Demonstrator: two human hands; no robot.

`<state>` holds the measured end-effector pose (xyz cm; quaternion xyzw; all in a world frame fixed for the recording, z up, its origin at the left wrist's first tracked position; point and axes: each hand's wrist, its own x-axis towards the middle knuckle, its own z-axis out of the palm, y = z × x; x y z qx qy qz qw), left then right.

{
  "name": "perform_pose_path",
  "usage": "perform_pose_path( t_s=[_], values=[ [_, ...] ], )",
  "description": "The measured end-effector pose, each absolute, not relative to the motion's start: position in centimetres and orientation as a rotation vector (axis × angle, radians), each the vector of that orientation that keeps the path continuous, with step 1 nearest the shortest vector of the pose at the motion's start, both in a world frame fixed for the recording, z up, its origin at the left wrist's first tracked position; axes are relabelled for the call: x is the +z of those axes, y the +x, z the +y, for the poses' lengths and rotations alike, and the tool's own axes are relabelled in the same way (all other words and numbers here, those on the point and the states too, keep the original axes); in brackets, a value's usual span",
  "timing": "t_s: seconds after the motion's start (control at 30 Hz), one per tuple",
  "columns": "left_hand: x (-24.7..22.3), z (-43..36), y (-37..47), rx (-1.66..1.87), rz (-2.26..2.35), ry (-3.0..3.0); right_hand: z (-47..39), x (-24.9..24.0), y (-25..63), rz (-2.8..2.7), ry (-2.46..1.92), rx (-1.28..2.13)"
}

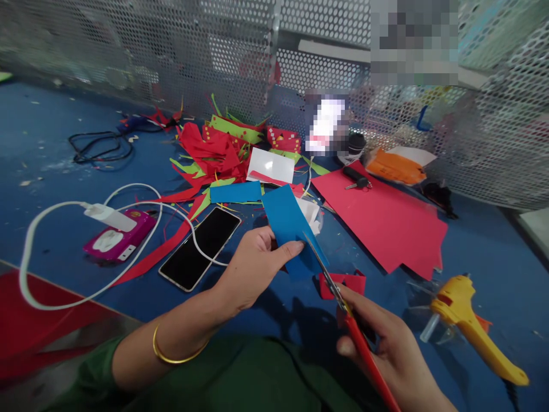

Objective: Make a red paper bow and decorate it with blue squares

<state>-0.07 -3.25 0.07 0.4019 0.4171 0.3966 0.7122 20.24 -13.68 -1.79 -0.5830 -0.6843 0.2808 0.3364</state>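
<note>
Between thumb and fingers, my left hand (pixel 253 266) pinches a strip of blue paper (pixel 288 214), tilted above the table. My right hand (pixel 386 337) grips scissors with red handles (pixel 362 349), their blades pointing up and left. The blades lie along the blue paper's right part, and a narrow edge of it sits to the right of them. Just beyond the paper, another blue piece (pixel 235 192) rests on the scraps. A small folded red paper piece (pixel 355 283) lies close to the scissors, partly behind the blades.
Red and green scraps (pixel 210 151) pile up at the back. A black phone (pixel 201 249), a white cable and a purple power socket (pixel 120 234) lie left. At right are red sheets (pixel 386 220) with a key (pixel 358 182), and a yellow glue gun (pixel 472 320). Perforated metal panels (pixel 171 51) stand behind.
</note>
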Motion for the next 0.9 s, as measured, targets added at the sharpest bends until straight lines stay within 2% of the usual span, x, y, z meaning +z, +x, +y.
perform_pose_path(
  t_s=[0.77, 0.9],
  values=[
    [0.11, -3.22, 0.07, 0.856, 0.889, 0.838, -13.74, -2.15, 20.1, -1.805, -1.536, 0.733],
    [0.46, -2.9, 0.04, 0.937, 0.865, 0.811, -13.9, -2.46, 20.14, -1.788, -1.552, 0.718]
  ],
)
